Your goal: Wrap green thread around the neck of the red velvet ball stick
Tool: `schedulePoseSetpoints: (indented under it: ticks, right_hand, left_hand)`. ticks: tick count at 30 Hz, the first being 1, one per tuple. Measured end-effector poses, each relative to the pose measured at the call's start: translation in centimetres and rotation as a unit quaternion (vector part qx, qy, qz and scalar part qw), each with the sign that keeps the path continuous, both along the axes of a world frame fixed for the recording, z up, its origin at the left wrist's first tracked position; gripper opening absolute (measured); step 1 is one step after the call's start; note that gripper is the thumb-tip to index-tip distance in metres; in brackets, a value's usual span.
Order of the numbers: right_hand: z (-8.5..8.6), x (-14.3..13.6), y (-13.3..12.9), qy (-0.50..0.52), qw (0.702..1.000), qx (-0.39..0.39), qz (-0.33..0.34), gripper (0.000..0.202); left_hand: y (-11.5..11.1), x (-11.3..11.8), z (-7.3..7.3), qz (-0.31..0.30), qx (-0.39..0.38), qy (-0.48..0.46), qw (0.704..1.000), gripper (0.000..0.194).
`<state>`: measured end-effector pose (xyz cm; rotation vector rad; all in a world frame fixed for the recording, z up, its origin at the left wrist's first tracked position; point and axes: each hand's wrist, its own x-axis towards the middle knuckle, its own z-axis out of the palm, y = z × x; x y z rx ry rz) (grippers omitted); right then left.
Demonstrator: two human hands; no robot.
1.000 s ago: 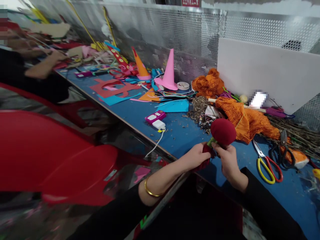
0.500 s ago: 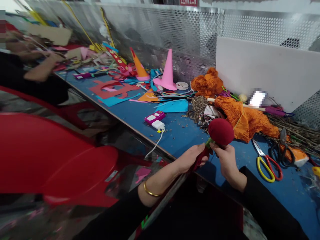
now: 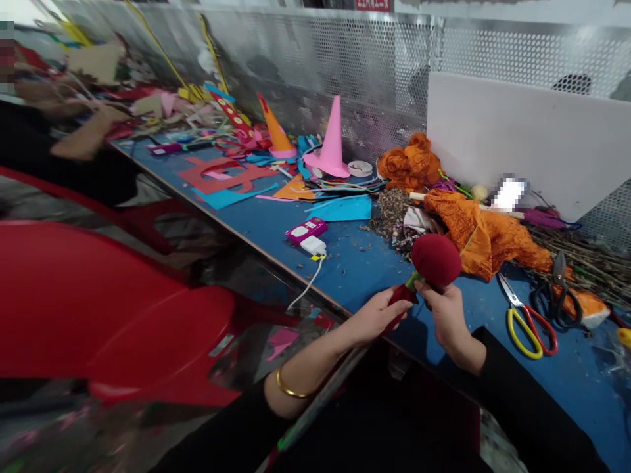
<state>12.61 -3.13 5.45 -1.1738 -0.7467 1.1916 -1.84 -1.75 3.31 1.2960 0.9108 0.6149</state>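
Holding one red ball flower (image 3: 436, 259), your left hand (image 3: 375, 316) and right hand (image 3: 446, 315) both grip its stem. Two cones (image 3: 332, 139) stand far left on the desk (image 3: 276, 226); two scissors (image 3: 530, 323) lie right.

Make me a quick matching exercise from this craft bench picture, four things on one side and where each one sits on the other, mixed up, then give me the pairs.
Things:
1. red ball
2. pink cone
3. yellow-and-red scissors
4. white charger

Places:
A. standing upright near the perforated metal wall
B. lying flat on the blue table, right of the right hand
C. beside a magenta box, near the table's front edge
D. held up between the left hand and the right hand

Pairs: 1-D, 2-A, 3-B, 4-C
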Motion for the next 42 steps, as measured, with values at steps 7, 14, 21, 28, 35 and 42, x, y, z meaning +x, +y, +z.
schedulePoseSetpoints:
  ticks: [7, 14, 21, 28, 35, 42]
  right_hand:
    - [-0.6, -0.1, 0.1, 0.005, 0.998, 0.026, 0.048, 0.032]
    - [-2.0, -0.3, -0.2, -0.015, 0.996, 0.084, 0.011, 0.037]
    - [-1.4, -0.1, -1.3, -0.175, 0.974, 0.140, 0.026, 0.028]
    - [-1.2, -0.2, -1.8, -0.300, 0.920, 0.239, 0.082, 0.027]
    - [2.1, 2.4, -1.3, -0.378, 0.801, 0.405, 0.226, 0.021]
    - [4.0, 4.7, -0.5, -0.412, 0.805, 0.344, 0.254, 0.021]
  left_hand:
    - [-0.3, -0.9, 0.6, 0.003, 0.077, 0.028, 0.997, 0.035]
    - [0.0, -1.0, 1.6, 0.026, 0.054, 0.012, 0.998, 0.039]
    - [0.6, -0.9, 1.4, 0.108, 0.165, 0.061, 0.978, 0.048]
    - [1.4, -0.8, 0.7, 0.106, 0.170, 0.095, 0.975, 0.043]
    - [1.1, -1.6, 0.6, 0.001, 0.258, 0.261, 0.930, 0.035]
    - [-0.9, -0.3, 2.4, -0.106, 0.328, 0.437, 0.831, 0.030]
